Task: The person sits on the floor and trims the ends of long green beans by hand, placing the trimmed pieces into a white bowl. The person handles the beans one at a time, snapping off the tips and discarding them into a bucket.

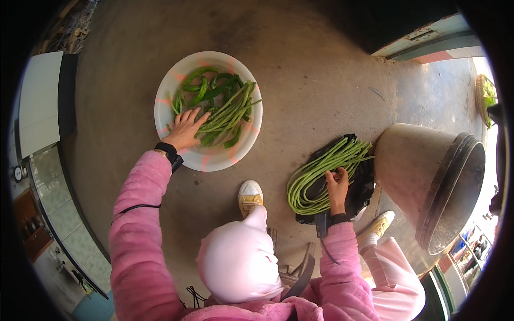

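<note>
A white basin point(163, 91) with orange-red markings stands on the floor at the left. In it lie green peppers point(199, 92) and a bundle of long beans point(230, 111), some poking over the right rim. My left hand point(185, 128) reaches in over the near-left rim, its fingers spread at the beans' lower left ends. More long beans point(305, 182) lie looped on a black plastic bag point(362, 184) at the right. Over that pile is my right hand point(337, 188), fingers bent with a gap between thumb and forefinger; I see no bean gripped.
A large pale bucket point(409, 166) with a dark rim lies on its side just right of the beans. My shoes point(250, 197) rest on the concrete floor point(300, 64). A tiled counter point(64, 203) runs along the left, and a woven basket point(483, 99) stands far right.
</note>
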